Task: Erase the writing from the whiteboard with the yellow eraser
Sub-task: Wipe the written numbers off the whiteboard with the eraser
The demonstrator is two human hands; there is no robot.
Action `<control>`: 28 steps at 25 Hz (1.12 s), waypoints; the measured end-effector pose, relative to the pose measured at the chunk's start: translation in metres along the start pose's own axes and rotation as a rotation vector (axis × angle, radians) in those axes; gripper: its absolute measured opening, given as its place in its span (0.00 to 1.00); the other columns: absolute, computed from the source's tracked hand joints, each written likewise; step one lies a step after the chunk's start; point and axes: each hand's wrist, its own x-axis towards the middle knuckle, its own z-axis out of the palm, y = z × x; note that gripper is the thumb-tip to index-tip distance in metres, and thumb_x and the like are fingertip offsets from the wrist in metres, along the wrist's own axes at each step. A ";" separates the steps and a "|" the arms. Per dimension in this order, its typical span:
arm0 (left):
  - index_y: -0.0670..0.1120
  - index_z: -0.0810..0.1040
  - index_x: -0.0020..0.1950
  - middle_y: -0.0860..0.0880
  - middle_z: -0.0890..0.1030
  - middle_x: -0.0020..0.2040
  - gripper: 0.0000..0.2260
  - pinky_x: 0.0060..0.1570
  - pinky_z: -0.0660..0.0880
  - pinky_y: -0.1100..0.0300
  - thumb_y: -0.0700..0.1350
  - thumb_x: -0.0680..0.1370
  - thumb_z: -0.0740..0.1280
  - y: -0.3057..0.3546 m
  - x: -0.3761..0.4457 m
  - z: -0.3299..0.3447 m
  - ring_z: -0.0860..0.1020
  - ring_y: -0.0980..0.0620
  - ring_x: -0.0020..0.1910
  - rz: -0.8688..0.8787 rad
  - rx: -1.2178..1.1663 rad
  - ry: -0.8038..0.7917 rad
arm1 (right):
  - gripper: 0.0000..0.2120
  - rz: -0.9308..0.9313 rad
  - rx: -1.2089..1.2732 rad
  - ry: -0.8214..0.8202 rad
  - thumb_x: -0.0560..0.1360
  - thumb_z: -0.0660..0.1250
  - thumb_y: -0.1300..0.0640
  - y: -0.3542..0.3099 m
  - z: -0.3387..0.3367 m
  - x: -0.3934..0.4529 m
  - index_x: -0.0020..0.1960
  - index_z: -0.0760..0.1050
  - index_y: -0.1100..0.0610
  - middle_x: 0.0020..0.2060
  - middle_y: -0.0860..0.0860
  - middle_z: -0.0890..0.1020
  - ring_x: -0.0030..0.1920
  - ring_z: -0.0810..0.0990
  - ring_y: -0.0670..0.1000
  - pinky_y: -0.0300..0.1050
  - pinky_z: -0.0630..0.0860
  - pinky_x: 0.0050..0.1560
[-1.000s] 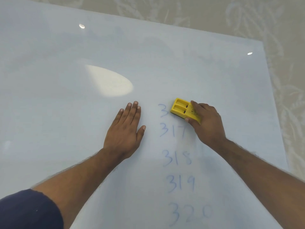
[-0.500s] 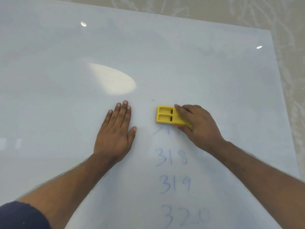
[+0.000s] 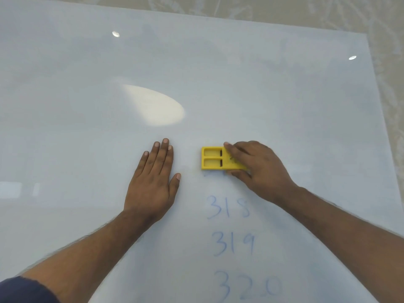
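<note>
head view: a whiteboard (image 3: 87, 95) lies flat and fills most of the frame, with a pale patterned floor (image 3: 389, 84) showing past its far and right edges. the right hand (image 3: 260, 169) grips the eraser (image 3: 213, 158), fingers laid over the eraser's right half and the thumb tucked against its near edge. the eraser is yellow, lies flat on the board near the middle of the frame, and its left half shows two rectangular recesses. just below the eraser's near edge a faint blue smudge is visible; what it says cannot be read. the left hand (image 3: 153, 184) rests palm down on the board to the left of the eraser, fingers straight and close together, thumb out to the side, holding nothing and not touching the eraser. three lines of blue writing (image 3: 231, 243) run down the board nearer the person: 318, 319, 320. a dark sleeve (image 3: 24, 290) shows at the bottom left corner. a bright oval glare (image 3: 155, 106) sits on the board beyond the left hand.
</note>
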 end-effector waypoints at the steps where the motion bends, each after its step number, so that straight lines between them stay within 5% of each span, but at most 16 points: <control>1: 0.41 0.53 0.82 0.45 0.53 0.83 0.29 0.79 0.52 0.48 0.54 0.84 0.48 0.001 -0.002 0.000 0.51 0.47 0.82 -0.007 0.001 0.002 | 0.28 0.060 -0.011 0.033 0.76 0.61 0.45 0.004 0.000 0.006 0.72 0.69 0.58 0.56 0.55 0.79 0.51 0.76 0.59 0.52 0.74 0.52; 5: 0.41 0.53 0.82 0.45 0.53 0.83 0.29 0.79 0.51 0.49 0.53 0.84 0.49 0.005 -0.010 0.000 0.51 0.48 0.82 -0.025 -0.007 0.007 | 0.29 0.304 0.027 0.129 0.74 0.65 0.47 -0.006 0.012 0.049 0.72 0.70 0.57 0.55 0.55 0.79 0.53 0.75 0.59 0.50 0.69 0.53; 12: 0.41 0.54 0.82 0.45 0.54 0.83 0.29 0.80 0.51 0.48 0.53 0.84 0.50 0.005 -0.027 -0.001 0.51 0.47 0.82 0.002 -0.014 -0.011 | 0.27 -0.002 0.036 0.009 0.79 0.61 0.45 -0.035 0.014 -0.023 0.73 0.68 0.58 0.57 0.54 0.78 0.52 0.76 0.58 0.52 0.73 0.54; 20: 0.41 0.53 0.82 0.45 0.54 0.83 0.29 0.79 0.52 0.48 0.53 0.84 0.50 0.014 -0.050 0.000 0.51 0.47 0.82 -0.033 -0.021 -0.032 | 0.29 0.234 0.006 0.100 0.75 0.60 0.44 -0.013 0.006 0.000 0.70 0.71 0.59 0.55 0.56 0.79 0.51 0.76 0.59 0.51 0.72 0.53; 28: 0.40 0.54 0.82 0.44 0.54 0.83 0.29 0.79 0.53 0.47 0.52 0.84 0.51 0.017 -0.064 0.000 0.52 0.47 0.82 -0.025 -0.026 -0.038 | 0.25 -0.001 0.019 -0.065 0.80 0.62 0.46 -0.040 0.001 -0.080 0.73 0.69 0.58 0.59 0.55 0.78 0.54 0.77 0.59 0.53 0.74 0.56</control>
